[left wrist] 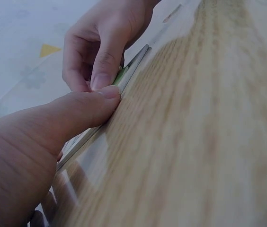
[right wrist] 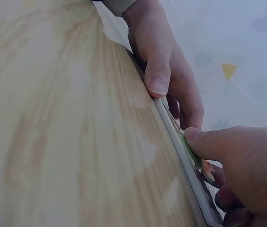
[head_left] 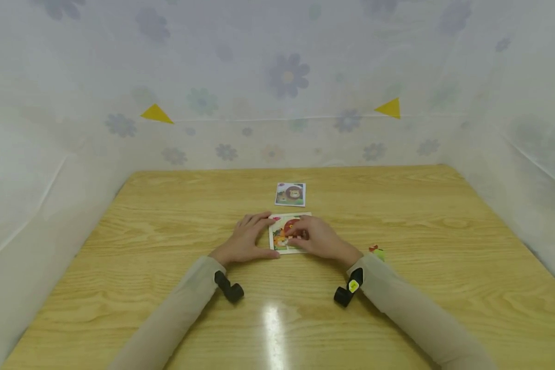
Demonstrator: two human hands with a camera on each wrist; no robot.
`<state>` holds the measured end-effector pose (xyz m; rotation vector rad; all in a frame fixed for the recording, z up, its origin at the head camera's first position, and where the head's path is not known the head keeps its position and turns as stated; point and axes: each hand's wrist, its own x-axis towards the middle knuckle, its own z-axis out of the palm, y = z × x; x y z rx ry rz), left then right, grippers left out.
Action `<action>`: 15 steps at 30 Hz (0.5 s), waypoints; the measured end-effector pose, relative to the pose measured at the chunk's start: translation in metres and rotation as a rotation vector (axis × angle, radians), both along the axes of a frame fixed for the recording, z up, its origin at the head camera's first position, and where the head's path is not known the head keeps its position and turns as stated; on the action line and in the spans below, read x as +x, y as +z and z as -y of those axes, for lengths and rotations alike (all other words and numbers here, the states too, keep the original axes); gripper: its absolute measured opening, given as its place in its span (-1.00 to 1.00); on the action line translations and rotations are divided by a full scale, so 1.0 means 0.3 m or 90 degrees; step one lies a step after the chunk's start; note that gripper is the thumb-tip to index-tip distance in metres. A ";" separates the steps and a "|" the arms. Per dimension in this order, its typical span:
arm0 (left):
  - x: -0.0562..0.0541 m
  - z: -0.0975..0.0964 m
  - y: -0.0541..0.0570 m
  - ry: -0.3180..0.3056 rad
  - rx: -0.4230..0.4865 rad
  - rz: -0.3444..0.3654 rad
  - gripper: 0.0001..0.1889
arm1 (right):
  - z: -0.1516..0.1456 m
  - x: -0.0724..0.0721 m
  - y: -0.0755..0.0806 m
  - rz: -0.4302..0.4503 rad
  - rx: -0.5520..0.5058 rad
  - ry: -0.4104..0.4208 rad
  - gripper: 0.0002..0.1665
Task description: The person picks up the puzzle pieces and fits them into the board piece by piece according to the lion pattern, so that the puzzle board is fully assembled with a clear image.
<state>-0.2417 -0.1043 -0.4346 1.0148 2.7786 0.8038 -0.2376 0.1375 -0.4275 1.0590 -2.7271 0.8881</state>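
Note:
A small puzzle board (head_left: 293,252) with a pale frame lies at the middle of the table, its animal picture partly laid in. The left hand (head_left: 248,241) rests against the board's left side, thumb stretched along the near edge and fingers extended at the far left corner. Over the board, the right hand (head_left: 320,237) pinches a puzzle piece (right wrist: 193,155), green with some orange, between thumb and fingers. That piece is low at the board's surface; the hand hides part of it and the right part of the board.
A square lion picture card (head_left: 290,195) lies just beyond the board. Loose red and green pieces (head_left: 377,253) sit beside the right wrist, partly behind the sleeve. The wooden table (head_left: 189,205) meets a flowered cloth wall (head_left: 259,139) at the back.

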 end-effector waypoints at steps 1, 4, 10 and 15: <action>0.001 0.000 0.001 -0.001 0.003 0.000 -0.09 | 0.004 0.000 0.002 0.002 0.005 -0.004 -0.78; 0.003 0.000 0.005 -0.003 0.009 0.001 -0.09 | 0.016 0.001 0.011 0.012 0.020 -0.011 -0.77; 0.006 0.001 0.006 0.005 0.004 0.010 -0.09 | 0.034 0.004 0.029 0.033 0.023 -0.002 -0.82; 0.004 -0.003 0.002 0.003 0.013 0.008 -0.10 | 0.036 0.014 0.035 0.026 0.017 -0.008 -0.84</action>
